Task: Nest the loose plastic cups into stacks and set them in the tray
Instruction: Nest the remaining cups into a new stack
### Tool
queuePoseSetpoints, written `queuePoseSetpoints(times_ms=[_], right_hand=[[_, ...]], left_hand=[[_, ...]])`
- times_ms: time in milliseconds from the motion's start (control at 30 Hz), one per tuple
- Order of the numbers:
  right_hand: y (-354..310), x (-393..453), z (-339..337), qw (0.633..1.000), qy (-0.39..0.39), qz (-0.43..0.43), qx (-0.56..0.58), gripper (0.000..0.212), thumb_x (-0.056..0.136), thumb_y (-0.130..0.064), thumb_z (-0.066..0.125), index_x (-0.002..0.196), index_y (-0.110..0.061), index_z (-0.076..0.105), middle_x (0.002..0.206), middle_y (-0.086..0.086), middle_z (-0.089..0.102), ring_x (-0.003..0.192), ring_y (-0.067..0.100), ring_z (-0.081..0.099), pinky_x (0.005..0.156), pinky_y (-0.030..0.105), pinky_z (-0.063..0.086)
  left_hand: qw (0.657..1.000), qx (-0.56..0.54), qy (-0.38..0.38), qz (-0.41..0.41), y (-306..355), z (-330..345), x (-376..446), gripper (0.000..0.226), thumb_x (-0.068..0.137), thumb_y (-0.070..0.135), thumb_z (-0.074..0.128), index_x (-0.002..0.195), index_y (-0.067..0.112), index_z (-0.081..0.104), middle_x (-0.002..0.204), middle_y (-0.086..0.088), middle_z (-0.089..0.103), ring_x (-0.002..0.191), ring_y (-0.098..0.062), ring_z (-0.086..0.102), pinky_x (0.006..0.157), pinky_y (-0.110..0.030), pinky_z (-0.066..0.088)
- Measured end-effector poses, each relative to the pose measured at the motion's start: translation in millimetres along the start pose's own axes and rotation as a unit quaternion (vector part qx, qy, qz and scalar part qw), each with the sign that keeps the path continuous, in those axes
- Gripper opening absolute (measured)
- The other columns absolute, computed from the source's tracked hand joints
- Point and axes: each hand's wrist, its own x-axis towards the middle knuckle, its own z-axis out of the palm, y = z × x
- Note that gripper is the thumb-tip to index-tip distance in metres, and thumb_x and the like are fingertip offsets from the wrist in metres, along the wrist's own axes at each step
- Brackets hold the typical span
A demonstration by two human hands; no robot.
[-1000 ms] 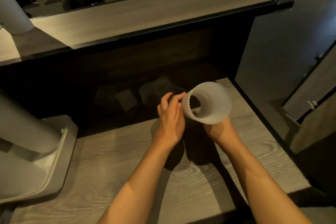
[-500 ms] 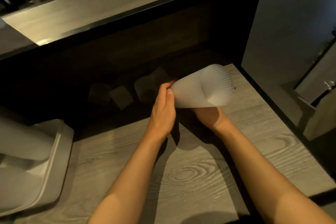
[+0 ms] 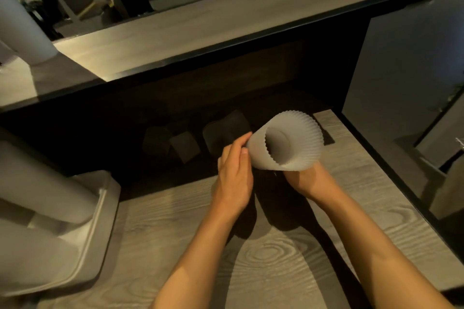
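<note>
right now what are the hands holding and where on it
A stack of nested white ribbed plastic cups, lying sideways. The right hand cradles it from underneath near the open rim; the left hand grips the narrower base end with its fingers.

Nested cup stack [image 3: 288, 145]: translucent white plastic, its rims forming a fine ridged edge around the mouth. It lies tilted nearly on its side, held above the bench [image 3: 276, 258], mouth facing toward the camera and rightward, narrow base end pointing left. The inner bottom is visible through the opening.

Tray [image 3: 100, 221]: white plastic with a raised rim, resting on the bench at far left. Long white cup stacks [image 3: 42, 188] lie inside it, laid on their sides.
</note>
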Motion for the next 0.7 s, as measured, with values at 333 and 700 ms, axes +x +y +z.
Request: queuePoseSetpoints(times_ms=[333,700], right_hand=[[-9,-22,24,0.992,-0.084,0.083,-0.044,0.033,0.101,-0.006,0.054,0.098,-0.038,0.048,0.092,-0.021,0.05,0.086,-0.003,0.051,0.071,0.006,0.044],[2,-1,13,0.994,0.066,0.078,-0.037,0.045,0.1,0.003,0.056,0.076,-0.033,0.042,0.078,-0.012,0.044,0.066,-0.004,0.047,0.074,0.021,0.039]], left_hand=[[0.978,-0.117,-0.045,-0.164,-16,-14,-31,0.035,0.091,0.061,0.036,0.117,0.056,0.058,0.125,0.013,0.06,0.116,-0.011,0.059,0.101,-0.048,0.051],[0.998,-0.03,-0.05,0.01,25,-17,-9,0.04,0.109,0.027,0.034,0.147,0.024,0.045,0.144,-0.001,0.047,0.13,-0.012,0.049,0.11,-0.029,0.041]])
